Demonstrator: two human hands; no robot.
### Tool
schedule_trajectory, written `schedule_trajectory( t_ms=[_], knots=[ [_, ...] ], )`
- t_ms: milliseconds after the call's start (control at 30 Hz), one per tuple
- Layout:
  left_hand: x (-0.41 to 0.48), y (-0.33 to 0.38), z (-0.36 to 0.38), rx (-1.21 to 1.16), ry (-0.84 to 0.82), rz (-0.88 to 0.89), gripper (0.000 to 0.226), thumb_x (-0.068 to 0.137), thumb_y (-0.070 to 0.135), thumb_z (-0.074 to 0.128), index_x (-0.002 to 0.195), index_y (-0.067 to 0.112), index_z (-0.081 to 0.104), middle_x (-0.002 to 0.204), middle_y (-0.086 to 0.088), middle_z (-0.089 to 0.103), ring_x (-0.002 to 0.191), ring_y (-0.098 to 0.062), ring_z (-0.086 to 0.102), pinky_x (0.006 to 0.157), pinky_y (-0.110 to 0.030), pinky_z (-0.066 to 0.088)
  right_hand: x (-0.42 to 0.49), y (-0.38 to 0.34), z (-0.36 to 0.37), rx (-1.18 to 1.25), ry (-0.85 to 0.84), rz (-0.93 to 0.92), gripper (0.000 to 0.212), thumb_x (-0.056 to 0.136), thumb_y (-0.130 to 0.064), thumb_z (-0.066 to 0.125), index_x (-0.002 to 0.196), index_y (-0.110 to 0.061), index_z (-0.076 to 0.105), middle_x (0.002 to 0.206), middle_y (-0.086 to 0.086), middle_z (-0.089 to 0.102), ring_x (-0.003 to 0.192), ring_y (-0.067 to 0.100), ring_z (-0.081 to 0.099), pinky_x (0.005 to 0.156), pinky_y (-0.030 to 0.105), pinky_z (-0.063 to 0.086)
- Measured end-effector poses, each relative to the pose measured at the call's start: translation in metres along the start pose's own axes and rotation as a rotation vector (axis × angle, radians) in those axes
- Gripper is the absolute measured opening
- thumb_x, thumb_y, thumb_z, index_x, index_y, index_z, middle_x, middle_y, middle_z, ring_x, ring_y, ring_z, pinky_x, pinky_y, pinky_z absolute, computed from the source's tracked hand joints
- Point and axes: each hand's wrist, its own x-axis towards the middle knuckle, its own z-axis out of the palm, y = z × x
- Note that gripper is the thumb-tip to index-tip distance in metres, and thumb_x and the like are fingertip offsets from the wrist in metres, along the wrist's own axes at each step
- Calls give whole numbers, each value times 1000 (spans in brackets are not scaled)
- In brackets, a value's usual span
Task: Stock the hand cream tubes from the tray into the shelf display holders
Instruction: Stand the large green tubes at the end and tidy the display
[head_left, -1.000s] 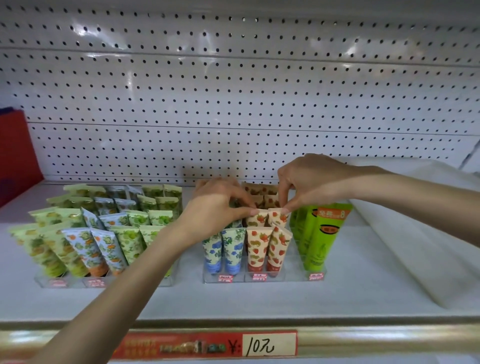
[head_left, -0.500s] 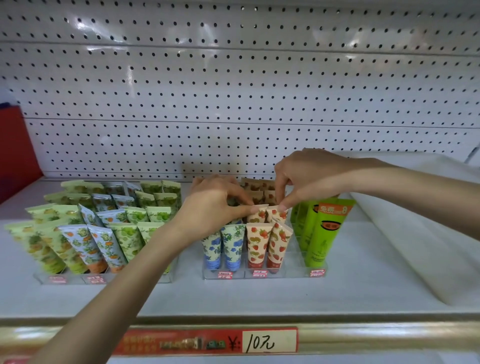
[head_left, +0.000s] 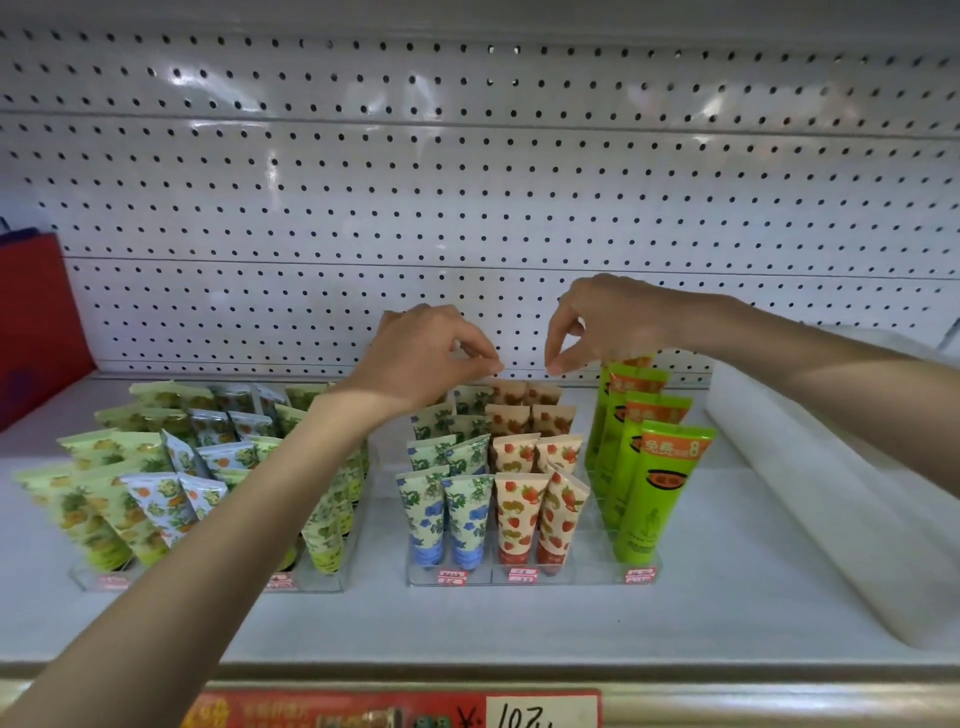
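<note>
A clear display holder (head_left: 571, 578) in the middle of the shelf carries rows of blue-flower tubes (head_left: 448, 514), strawberry-print tubes (head_left: 519, 519) and tall green tubes (head_left: 649, 493). My left hand (head_left: 426, 358) hovers above the back rows of the blue-flower tubes, thumb and forefinger tips together with nothing visible between them. My right hand (head_left: 608, 322) hovers above the rear strawberry tubes, fingers curled, and is also empty. Neither hand touches a tube. No tray is in view.
A second clear holder (head_left: 311, 584) at the left is packed with yellow-green and orange-flower tubes (head_left: 104, 509). A white rolled sheet (head_left: 831, 493) lies along the right of the shelf. A red object (head_left: 36, 322) stands far left. White pegboard (head_left: 467, 182) backs the shelf.
Both hands have let go of the second-row strawberry tubes and risen up and back. The tubes stay standing in the holder.
</note>
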Motion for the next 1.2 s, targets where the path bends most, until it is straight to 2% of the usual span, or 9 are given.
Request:
schedule_trajectory(
  t_ms=[100,233,433,600,833,1067,1200],
  knots=[
    [8,-3,8,91,-79,6,29,81,55,58,99,34,68,96,15,54,91,-7,46,85,-30,23,8,-4,5,-95,-33,1,14,82,-35,69,88,-22,71,60,-11,39,53,2,36,51,20,26],
    [10,-7,17,128,-102,7,33,82,54,58,104,32,68,109,15,64,102,-9,51,89,-33,23,12,-2,13,-159,-59,-17,15,82,-35,69,91,-22,71,64,-13,37,57,1,36,52,21,26],
    [7,-10,24,114,-68,23,21,84,50,59,93,34,69,91,20,65,87,-4,51,82,-29,19,13,0,17,-243,-49,-30,13,85,-28,66,94,-20,71,67,-17,38,60,-2,35,52,20,27],
    [7,-8,26,126,-39,25,19,85,48,59,91,34,70,90,18,67,85,-4,52,82,-28,19,15,3,17,-282,-41,-30,15,84,-31,67,95,-20,71,73,-17,41,74,6,43,57,23,30],
    [6,-5,28,111,-13,-6,24,84,51,58,87,30,70,87,16,66,85,-6,55,85,-28,19,9,1,17,-251,-29,-30,13,85,-30,66,93,-21,71,68,-17,37,60,-2,35,52,20,26],
    [6,-2,31,110,-5,-22,23,85,50,57,87,30,69,80,17,60,84,-7,53,87,-29,19,8,4,21,-191,-19,10,15,84,-32,67,94,-21,71,71,-17,38,62,-2,36,54,19,26],
    [6,-1,30,116,-12,-25,23,85,50,57,89,30,69,80,17,59,82,-6,50,86,-28,19,7,4,21,-165,-7,11,16,84,-33,68,94,-22,71,66,-16,37,60,-2,35,54,19,26]
  ],
)
